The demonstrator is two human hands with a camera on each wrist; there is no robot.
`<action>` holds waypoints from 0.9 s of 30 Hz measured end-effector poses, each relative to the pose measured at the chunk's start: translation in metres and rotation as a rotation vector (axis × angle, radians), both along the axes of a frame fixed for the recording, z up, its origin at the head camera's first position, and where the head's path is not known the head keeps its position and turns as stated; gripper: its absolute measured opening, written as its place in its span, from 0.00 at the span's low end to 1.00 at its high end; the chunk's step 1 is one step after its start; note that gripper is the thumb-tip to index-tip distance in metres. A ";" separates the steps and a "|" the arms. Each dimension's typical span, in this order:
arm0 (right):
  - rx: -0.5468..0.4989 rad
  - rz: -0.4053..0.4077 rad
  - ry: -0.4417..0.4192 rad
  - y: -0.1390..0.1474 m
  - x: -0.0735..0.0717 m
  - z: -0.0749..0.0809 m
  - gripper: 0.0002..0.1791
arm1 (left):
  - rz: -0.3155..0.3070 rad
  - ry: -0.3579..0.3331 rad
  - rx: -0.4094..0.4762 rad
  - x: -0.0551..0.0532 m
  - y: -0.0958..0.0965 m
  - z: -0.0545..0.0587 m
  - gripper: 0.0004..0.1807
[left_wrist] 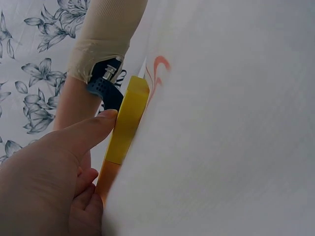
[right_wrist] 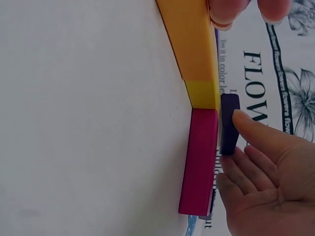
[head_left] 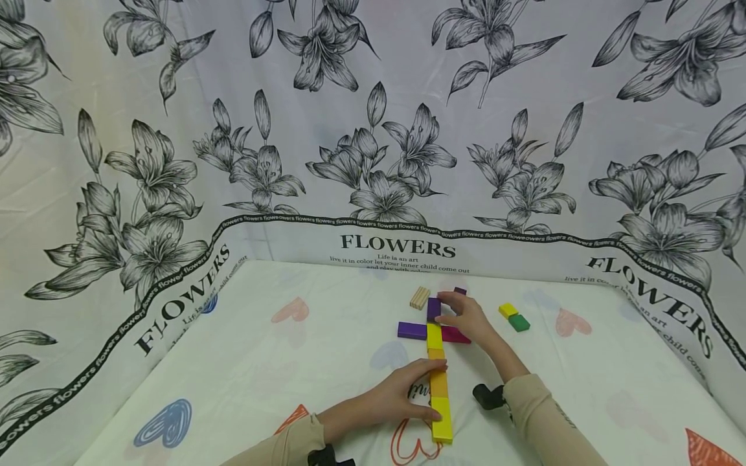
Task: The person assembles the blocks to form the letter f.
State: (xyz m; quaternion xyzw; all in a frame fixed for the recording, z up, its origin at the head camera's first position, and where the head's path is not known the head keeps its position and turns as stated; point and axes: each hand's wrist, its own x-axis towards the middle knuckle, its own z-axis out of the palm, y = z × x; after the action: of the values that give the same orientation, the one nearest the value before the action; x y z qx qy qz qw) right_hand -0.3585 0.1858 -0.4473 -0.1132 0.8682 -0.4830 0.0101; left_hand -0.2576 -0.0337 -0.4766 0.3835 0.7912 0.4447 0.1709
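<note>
A row of yellow and orange blocks runs away from me across the cloth. My left hand lies along its left side, thumb touching the near yellow block and a forefinger reaching over an orange block. In the left wrist view the thumb rests on the yellow block's edge. At the row's far end my right hand pinches a purple block between thumb and fingers, clearly seen in the right wrist view. Crosswise lie another purple block on the left and a magenta block on the right.
Beyond the row lie plain wooden sticks and a further purple block, partly hidden by the right hand. To the right are a small yellow block and a green block. A flower-printed curtain stands behind the cloth.
</note>
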 end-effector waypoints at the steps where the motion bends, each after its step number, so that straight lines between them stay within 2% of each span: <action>1: 0.001 0.000 -0.001 0.000 0.000 0.000 0.32 | 0.001 0.001 -0.002 0.000 0.000 0.000 0.42; 12: 0.041 0.006 0.013 -0.001 0.000 -0.004 0.32 | 0.000 0.026 -0.008 0.000 0.000 0.001 0.42; 21: 0.062 -0.014 -0.008 -0.002 0.000 -0.004 0.32 | -0.008 0.053 -0.005 0.000 0.000 0.001 0.42; 27: 0.061 -0.009 -0.004 -0.001 0.000 -0.004 0.32 | -0.007 0.047 -0.009 0.000 0.000 0.001 0.42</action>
State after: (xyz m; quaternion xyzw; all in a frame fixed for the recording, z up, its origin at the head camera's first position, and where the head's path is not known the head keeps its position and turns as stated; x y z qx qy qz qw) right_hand -0.3585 0.1847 -0.4514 -0.1081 0.8830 -0.4566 0.0134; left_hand -0.2571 -0.0341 -0.4755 0.3957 0.7957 0.4313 0.1556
